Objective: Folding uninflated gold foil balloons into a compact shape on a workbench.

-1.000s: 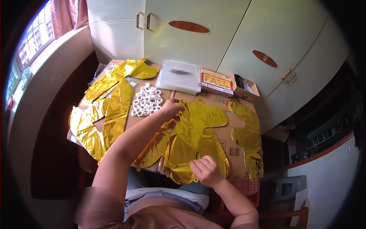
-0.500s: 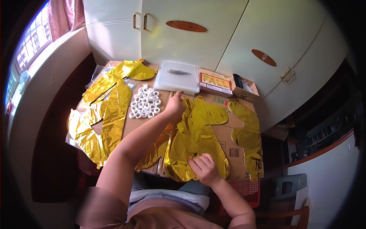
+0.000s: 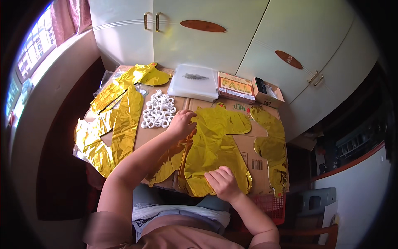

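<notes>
1. Our left hand (image 3: 181, 123) reaches across the table (image 3: 232, 145), its fingers loosely curled on the upper edge of the gold foil balloon (image 3: 215, 145), just beside the pile of white tape rings (image 3: 158, 110); it clamps nothing.
2. Our right hand (image 3: 224, 182) lies flat, fingers together, pressing the same balloon's lower edge near the table's front.
3. That balloon lies deflated across the middle of the cardboard-covered table.
4. More gold foil balloons (image 3: 116, 120) lie at the left, another (image 3: 271, 145) at the right.
5. A white plastic case (image 3: 195, 82) and an orange box (image 3: 235, 87) sit at the back.
</notes>
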Demonstrator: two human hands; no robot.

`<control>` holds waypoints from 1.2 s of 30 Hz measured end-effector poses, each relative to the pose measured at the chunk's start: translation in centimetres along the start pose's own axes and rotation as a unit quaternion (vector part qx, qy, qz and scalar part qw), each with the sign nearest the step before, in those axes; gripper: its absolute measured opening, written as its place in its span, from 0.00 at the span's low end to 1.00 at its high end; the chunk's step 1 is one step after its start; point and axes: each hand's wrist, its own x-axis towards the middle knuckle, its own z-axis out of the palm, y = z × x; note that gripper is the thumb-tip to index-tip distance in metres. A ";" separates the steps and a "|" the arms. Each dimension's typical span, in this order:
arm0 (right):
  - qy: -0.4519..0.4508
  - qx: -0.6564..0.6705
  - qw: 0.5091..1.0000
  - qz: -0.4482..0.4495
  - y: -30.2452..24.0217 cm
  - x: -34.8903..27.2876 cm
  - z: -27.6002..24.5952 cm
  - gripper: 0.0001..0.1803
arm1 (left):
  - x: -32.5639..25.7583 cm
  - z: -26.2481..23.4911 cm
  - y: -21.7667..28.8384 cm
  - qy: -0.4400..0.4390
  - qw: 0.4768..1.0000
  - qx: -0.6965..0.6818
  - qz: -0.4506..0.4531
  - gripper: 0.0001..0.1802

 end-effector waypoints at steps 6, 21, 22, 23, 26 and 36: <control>-0.008 -0.001 1.000 -0.002 0.0 0.0 0.1 0.14 | -1.7 -0.7 0.1 -0.018 1.000 -0.009 0.015 0.21; -0.092 0.060 0.994 0.019 -1.0 0.2 0.0 0.25 | -3.4 0.2 1.9 -0.087 0.983 0.002 0.160 0.20; -0.114 0.082 0.990 0.034 -1.3 0.3 -0.6 0.27 | -3.6 -0.1 1.8 -0.083 0.986 -0.007 0.146 0.20; -0.137 0.103 0.984 0.048 -1.6 0.4 -1.2 0.30 | -3.9 -0.4 1.8 -0.082 0.987 -0.009 0.140 0.20; -0.162 0.195 0.963 0.092 -1.2 -0.4 -2.6 0.33 | -5.0 -1.7 1.6 -0.082 0.988 -0.006 0.129 0.21; -0.062 0.105 0.987 0.107 -1.2 -0.7 -1.1 0.22 | -6.5 -0.9 2.4 -0.072 0.966 0.073 0.236 0.25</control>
